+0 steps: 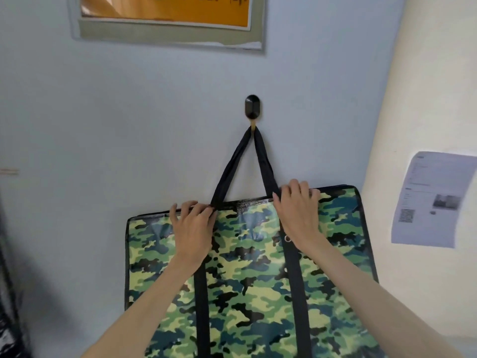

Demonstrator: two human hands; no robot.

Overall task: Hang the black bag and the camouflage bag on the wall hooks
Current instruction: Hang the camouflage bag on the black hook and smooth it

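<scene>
The camouflage bag (247, 270), green with black trim and black straps, hangs flat against the pale blue wall. Its black handle loop (260, 156) runs up to a black oval wall hook (252, 106) and sits on the hook's small prong. My left hand (193, 226) grips the bag's top edge beside the left strap base. On the right, my right hand (296, 205) curls its fingers over the top edge at the other strap base. A dark glossy shape (10, 319) at the far left edge may be the black bag; too little shows to tell.
A framed window with an orange sheet (165, 11) sits above the hook. A cream wall (426, 99) adjoins on the right, carrying a printed paper notice (433, 200) with a QR code.
</scene>
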